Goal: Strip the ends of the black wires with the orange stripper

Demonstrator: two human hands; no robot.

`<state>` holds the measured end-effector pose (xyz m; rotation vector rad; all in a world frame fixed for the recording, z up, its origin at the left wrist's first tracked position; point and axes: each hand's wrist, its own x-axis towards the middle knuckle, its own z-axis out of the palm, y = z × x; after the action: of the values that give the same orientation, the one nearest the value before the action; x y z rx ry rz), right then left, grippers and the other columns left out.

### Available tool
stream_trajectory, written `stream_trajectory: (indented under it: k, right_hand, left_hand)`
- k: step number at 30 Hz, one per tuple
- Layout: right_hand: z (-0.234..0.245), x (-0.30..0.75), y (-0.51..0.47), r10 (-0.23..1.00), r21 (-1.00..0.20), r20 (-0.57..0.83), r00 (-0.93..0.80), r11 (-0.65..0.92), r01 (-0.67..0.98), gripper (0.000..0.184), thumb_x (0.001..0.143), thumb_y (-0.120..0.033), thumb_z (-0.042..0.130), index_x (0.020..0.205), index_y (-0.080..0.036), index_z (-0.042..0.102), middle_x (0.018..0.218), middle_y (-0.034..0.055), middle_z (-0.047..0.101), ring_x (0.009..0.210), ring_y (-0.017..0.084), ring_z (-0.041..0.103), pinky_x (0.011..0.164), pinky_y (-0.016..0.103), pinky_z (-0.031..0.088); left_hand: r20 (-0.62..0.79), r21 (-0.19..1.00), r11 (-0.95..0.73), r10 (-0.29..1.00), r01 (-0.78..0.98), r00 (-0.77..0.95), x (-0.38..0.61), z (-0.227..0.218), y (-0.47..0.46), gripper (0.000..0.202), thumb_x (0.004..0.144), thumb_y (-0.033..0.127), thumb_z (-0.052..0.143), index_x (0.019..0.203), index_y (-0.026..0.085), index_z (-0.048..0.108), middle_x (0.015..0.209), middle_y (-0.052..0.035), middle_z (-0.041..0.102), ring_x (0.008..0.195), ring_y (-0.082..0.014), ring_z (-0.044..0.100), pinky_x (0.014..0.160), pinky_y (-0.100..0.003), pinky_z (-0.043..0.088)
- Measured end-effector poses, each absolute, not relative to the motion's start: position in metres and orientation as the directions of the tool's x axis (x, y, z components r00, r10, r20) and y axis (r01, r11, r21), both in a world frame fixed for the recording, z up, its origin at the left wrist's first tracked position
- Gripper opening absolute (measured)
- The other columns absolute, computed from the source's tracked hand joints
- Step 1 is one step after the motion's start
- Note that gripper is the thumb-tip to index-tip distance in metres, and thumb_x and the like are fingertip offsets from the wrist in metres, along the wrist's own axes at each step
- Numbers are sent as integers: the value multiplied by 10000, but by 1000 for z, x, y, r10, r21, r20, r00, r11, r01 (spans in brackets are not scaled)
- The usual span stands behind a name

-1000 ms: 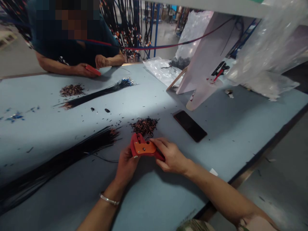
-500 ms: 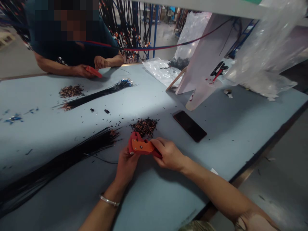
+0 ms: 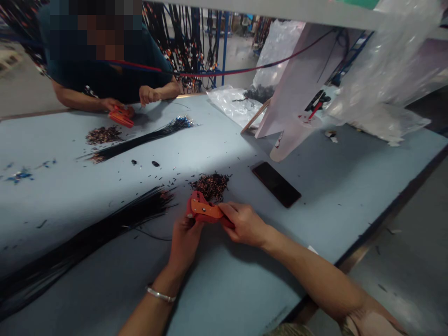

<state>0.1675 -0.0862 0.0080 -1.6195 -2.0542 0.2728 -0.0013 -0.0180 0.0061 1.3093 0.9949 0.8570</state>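
My right hand (image 3: 245,223) is wrapped round the handles of a red and orange wire stripper (image 3: 205,211). At the tool's jaw end, my left hand (image 3: 185,238) is closed with its fingertips close against the head. A thin black wire (image 3: 152,234) runs leftward out of that hand; its tip at the jaws is hidden. Just beyond the stripper lies a pile of dark and coppery wire scraps (image 3: 212,185). To the left, a thick bundle of black wires (image 3: 105,228) stretches across the table, with coppery ends towards my hands.
A phone (image 3: 276,183) lies right of the scraps, near a lidded cup (image 3: 296,137) with a red straw. Across the table (image 3: 350,186), a co-worker's hand holds another red stripper (image 3: 121,116) beside a second scrap pile (image 3: 104,135) and a smaller wire bundle (image 3: 140,139).
My stripper has tilted slightly, while both my hands stay almost in place. The co-worker's stripper has shifted left and down, and their other hand is now farther from it.
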Motion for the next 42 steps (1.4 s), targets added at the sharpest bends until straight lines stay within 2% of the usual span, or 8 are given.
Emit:
stream_trajectory:
  k: [9, 16, 20, 24, 27, 31, 35, 42]
  right_hand:
    - [6, 169, -85, 946, -424, 274, -171, 279, 861, 318, 803, -159, 517, 1119, -134, 541, 867, 99, 664, 709, 208, 614, 631, 301, 493]
    - [9, 167, -84, 955, -566, 284, -89, 242, 788, 404, 771, -189, 559, 1170, -134, 536, 986, 135, 661, 813, 242, 639, 724, 353, 524]
    - [23, 172, -86, 957, -788, 281, 72, 188, 586, 350, 806, -258, 595, 1146, -189, 547, 1026, 94, 651, 908, 225, 622, 821, 355, 499]
    - [30, 181, -88, 994, -994, 7, 105, -5, 112, 221, 791, -326, 642, 949, -176, 601, 880, 43, 623, 777, 178, 599, 692, 297, 490]
    - [27, 184, -95, 986, -934, -161, -46, -167, -315, 336, 743, -339, 694, 1003, -149, 599, 904, 65, 625, 750, 176, 612, 627, 284, 503]
    - [23, 179, -108, 914, -718, -278, -296, -403, -568, 396, 724, -299, 717, 1058, -116, 609, 917, 88, 657, 752, 176, 653, 690, 337, 565]
    - [21, 170, -117, 825, -563, -352, -443, -564, -604, 355, 718, -325, 723, 980, -100, 640, 878, 90, 677, 729, 180, 673, 711, 375, 592]
    - [14, 168, -116, 831, -648, -479, -284, -553, -524, 246, 734, -278, 709, 889, -99, 645, 823, 85, 674, 660, 171, 673, 618, 312, 584]
  left_hand:
    - [-73, 996, 49, 935, 78, 346, -1, 8, -18, 224, 694, 343, 691, 778, 138, 730, 777, -47, 740, 729, -182, 647, 706, -271, 529]
    - [-6, 1000, 0, 946, 18, 324, -1, 4, -19, 207, 752, 352, 649, 771, 149, 682, 692, -13, 664, 644, -133, 565, 622, -222, 478]
    - [131, 971, -155, 982, 183, 137, -4, 5, -18, 184, 822, 334, 594, 798, 168, 669, 631, 23, 563, 612, -111, 510, 599, -198, 425]
    - [183, 944, -190, 982, 269, 50, -5, 6, -17, 199, 837, 355, 579, 838, 175, 663, 657, 28, 552, 619, -108, 508, 610, -206, 416]
    - [161, 936, -164, 986, 312, 35, -5, 5, -16, 225, 855, 368, 548, 863, 173, 661, 655, 29, 539, 595, -104, 485, 588, -209, 403]
    - [111, 928, -121, 993, 352, 49, -7, 5, -15, 260, 892, 354, 480, 932, 172, 662, 628, 33, 508, 575, -108, 474, 550, -213, 382]
    - [97, 911, -116, 993, 397, 68, -8, 6, -15, 239, 886, 317, 473, 948, 172, 653, 659, 25, 558, 592, -111, 516, 574, -221, 407]
    - [212, 854, -232, 973, 465, 97, -8, 3, -16, 197, 877, 307, 499, 901, 176, 644, 694, 9, 632, 586, -119, 564, 567, -225, 429]
